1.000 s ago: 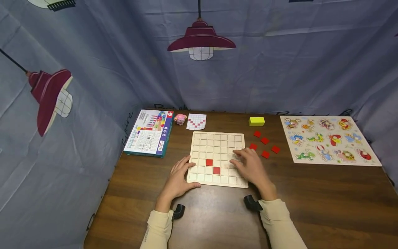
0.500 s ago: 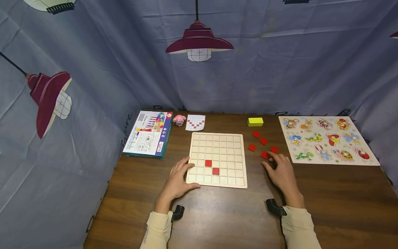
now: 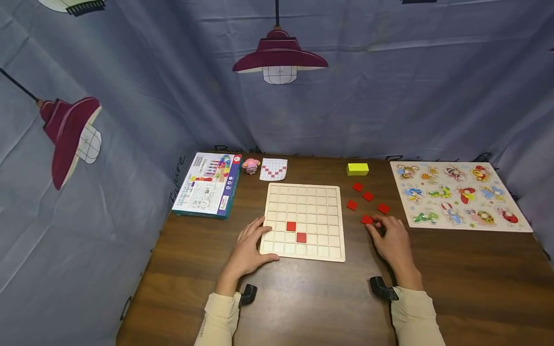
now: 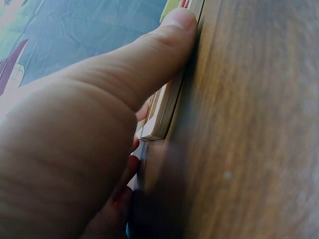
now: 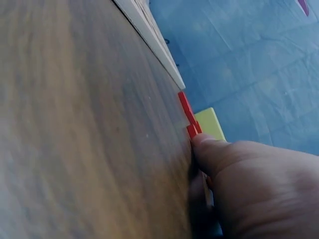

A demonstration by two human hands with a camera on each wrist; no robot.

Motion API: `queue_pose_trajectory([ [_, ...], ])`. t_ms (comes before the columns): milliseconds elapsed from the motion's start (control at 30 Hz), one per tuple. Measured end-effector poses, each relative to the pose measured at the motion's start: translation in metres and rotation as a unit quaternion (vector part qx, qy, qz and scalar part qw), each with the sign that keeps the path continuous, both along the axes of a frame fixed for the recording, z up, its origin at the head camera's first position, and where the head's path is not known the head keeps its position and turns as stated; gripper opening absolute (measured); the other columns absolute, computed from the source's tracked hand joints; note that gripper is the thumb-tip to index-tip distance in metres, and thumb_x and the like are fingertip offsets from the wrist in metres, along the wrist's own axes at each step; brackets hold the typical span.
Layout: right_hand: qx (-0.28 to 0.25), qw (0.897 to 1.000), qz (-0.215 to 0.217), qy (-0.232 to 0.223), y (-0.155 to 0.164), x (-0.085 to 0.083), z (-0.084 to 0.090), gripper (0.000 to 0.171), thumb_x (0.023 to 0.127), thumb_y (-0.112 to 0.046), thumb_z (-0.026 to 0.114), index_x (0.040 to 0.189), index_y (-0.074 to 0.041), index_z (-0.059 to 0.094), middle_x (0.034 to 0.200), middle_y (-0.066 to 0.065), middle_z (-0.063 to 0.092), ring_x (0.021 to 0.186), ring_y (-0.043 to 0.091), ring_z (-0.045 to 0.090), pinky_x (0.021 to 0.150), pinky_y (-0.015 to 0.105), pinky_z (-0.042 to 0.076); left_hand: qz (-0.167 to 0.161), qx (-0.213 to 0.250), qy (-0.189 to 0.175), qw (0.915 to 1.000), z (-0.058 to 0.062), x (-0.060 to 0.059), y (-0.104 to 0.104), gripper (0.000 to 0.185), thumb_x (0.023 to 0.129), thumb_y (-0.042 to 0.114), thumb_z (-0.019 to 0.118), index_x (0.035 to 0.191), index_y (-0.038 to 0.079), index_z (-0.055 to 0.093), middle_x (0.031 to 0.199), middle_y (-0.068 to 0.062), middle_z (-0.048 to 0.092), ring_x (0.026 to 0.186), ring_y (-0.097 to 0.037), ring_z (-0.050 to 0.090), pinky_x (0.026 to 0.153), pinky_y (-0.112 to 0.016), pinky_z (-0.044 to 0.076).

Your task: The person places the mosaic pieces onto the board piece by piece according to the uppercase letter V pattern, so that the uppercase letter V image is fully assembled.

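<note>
A wooden grid board (image 3: pixel 322 202) lies on the table with two red square tiles set in its cells, one a red tile (image 3: pixel 291 226) and the other diagonally below it. My left hand (image 3: pixel 246 252) rests at the board's near left corner, fingers on the left edge and thumb along the front edge. In the left wrist view the thumb (image 4: pixel 154 55) lies against the board's side. Right of the board, my right hand (image 3: pixel 393 240) pinches a loose red tile (image 3: pixel 366 219) between thumb and fingers. The right wrist view shows its thumb (image 5: pixel 212 149) against the tile's edge.
Several more red tiles (image 3: pixel 352 205) lie beyond the right hand, below a yellow block (image 3: pixel 357 169). A bug puzzle board (image 3: pixel 463 197) is at far right. Behind the grid stand a pattern card (image 3: pixel 273 169), a pink figurine (image 3: pixel 251 166) and a game box (image 3: pixel 207 185).
My right hand has moved from over the grid board to the loose tiles on the right and shifted one slightly toward me. The left hand stays at the board's corner.
</note>
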State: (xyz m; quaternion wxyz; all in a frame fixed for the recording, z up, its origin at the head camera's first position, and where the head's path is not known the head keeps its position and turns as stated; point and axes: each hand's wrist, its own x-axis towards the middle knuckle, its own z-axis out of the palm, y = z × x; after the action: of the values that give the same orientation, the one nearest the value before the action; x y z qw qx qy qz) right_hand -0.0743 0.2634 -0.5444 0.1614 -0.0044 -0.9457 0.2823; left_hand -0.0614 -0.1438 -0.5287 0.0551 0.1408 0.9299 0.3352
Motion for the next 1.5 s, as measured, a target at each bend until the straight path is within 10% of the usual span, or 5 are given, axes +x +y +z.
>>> queue_pose_trajectory([
  [900, 0.0, 0.991, 0.118, 0.061, -0.066, -0.008, 0.021, 0.029, 0.088, -0.012, 0.079, 0.109, 0.003, 0.066, 0.085, 0.01, 0.059, 0.085, 0.025, 0.049, 0.074, 0.038, 0.04, 0.002, 0.0, -0.004, 1.0, 0.003, 0.0, 0.001, 0.082, 0.071, 0.048, 0.091, 0.138, 0.015, 0.059, 0.166, -0.006, 0.035, 0.155, -0.031, 0.028, 0.126, -0.058, 0.023],
  [1500, 0.039, 0.977, 0.208, 0.006, -0.148, -0.036, 0.035, 0.03, 0.093, -0.026, 0.075, 0.113, -0.005, 0.067, 0.087, 0.003, 0.059, 0.083, 0.021, 0.049, 0.08, 0.037, 0.043, 0.003, -0.003, -0.009, 1.0, 0.0, -0.001, 0.002, 0.081, 0.072, 0.047, 0.091, 0.139, 0.015, 0.059, 0.166, -0.005, 0.034, 0.156, -0.03, 0.027, 0.127, -0.057, 0.022],
])
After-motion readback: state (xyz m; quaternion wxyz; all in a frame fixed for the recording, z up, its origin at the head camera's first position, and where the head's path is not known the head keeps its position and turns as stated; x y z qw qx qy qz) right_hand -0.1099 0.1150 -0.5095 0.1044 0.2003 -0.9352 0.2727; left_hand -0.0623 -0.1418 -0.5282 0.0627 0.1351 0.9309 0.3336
